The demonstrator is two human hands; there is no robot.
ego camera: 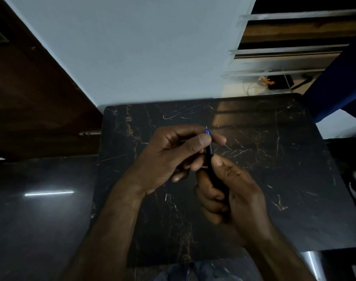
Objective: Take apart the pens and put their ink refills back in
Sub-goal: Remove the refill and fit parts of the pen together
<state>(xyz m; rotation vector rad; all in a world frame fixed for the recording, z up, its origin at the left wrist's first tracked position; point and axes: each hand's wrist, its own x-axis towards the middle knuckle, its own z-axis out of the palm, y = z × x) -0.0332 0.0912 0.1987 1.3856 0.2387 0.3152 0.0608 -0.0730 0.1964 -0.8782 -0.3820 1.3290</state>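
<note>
Both hands hold one dark pen above the table: right hand clamps its barrel, left hand pinches the blue tip.

The table top looks like polished black marble with thin gold and white veins, glossy enough to mirror the shelves at its far right. The pen held above it has a dark, smooth, plastic-looking barrel, a shiny translucent blue section near its far end and a fine metallic tip. To the left the dark floor is glossy and carries a bright streak of reflected light, the far-left panel looks like dark brown wood, and the far wall is matt and pale.
</note>
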